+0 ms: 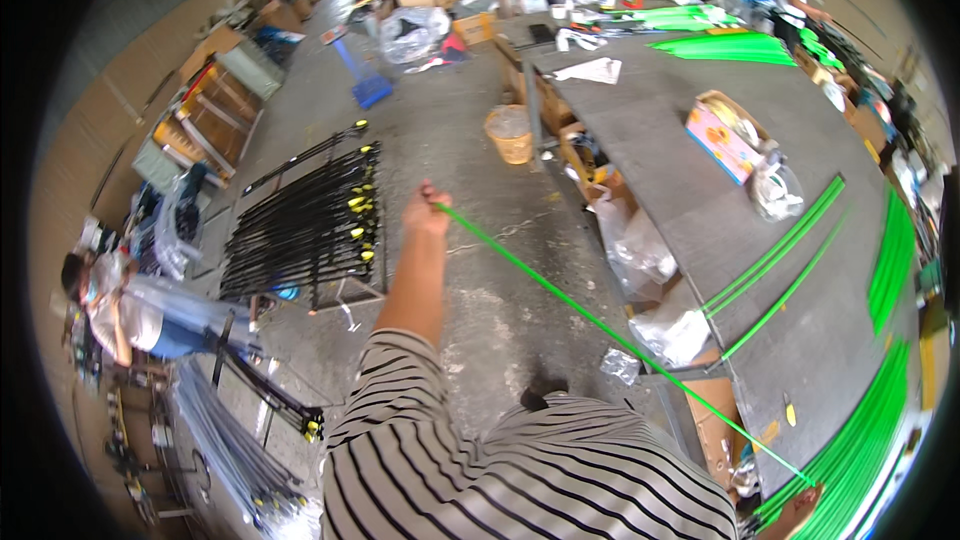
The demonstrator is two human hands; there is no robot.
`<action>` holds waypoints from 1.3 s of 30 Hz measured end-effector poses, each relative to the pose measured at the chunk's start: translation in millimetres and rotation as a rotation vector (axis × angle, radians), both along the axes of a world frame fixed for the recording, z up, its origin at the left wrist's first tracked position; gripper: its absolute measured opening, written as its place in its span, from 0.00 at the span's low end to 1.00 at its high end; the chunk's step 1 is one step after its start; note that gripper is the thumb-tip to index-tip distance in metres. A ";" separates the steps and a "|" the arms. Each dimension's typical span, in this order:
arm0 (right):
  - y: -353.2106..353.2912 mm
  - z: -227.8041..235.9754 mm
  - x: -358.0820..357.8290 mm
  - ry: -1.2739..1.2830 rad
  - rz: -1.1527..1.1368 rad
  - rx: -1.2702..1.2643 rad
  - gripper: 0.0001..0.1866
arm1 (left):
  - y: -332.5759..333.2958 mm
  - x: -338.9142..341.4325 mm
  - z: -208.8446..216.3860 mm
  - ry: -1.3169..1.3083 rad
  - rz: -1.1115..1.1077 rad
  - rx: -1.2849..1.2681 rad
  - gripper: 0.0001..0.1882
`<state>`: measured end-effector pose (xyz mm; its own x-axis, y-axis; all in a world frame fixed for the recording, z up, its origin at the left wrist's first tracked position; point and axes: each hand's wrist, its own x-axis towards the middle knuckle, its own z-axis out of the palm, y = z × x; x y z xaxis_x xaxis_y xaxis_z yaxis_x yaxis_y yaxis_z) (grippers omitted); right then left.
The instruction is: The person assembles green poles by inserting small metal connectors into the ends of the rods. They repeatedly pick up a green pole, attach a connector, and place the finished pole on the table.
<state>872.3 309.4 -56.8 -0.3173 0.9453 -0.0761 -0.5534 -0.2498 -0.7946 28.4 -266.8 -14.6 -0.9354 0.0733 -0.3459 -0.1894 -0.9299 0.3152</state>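
Observation:
A long thin green rod (580, 306) slants across in front of my body. My left hand (427, 208), stretched out ahead over the floor, is closed round its far end. Low on the right, my right hand (798, 513) is closed at the rod's other end, partly cut off by the picture's edge. Beside that hand a thick bundle of green rods (862, 450) lies along the grey worktable (650, 155). A few separate green rods (775, 245) rest across the table farther up.
Left of my arm, a rack holds many black rods (310, 215) with yellow ends. A person (130, 315) stands at far left, another (797, 0) at far right. On the table are an open carton (722, 140) and a small knife (790, 410). A bucket (510, 135) stands beside it.

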 end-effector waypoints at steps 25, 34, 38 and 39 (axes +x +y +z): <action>-281.6 165.3 -380.8 -0.315 0.156 0.282 0.14 | 221.1 205.4 197.4 0.928 -1.466 -0.677 0.07; -296.6 110.5 -369.0 -0.082 0.220 0.038 0.09 | 239.5 321.9 97.5 0.553 -2.099 -0.359 0.14; -281.6 102.5 -359.7 0.021 0.260 -0.058 0.08 | 256.6 333.0 87.9 0.440 -2.133 -0.297 0.14; -274.6 101.1 -357.4 0.046 0.285 -0.081 0.08 | 261.1 335.4 86.8 0.400 -2.137 -0.291 0.14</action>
<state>514.9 34.9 44.2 -0.5743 0.8088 -0.1269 -0.4867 -0.4619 -0.7415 363.9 -5.7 72.2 0.4528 0.7971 -0.3994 -0.4835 0.5959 0.6412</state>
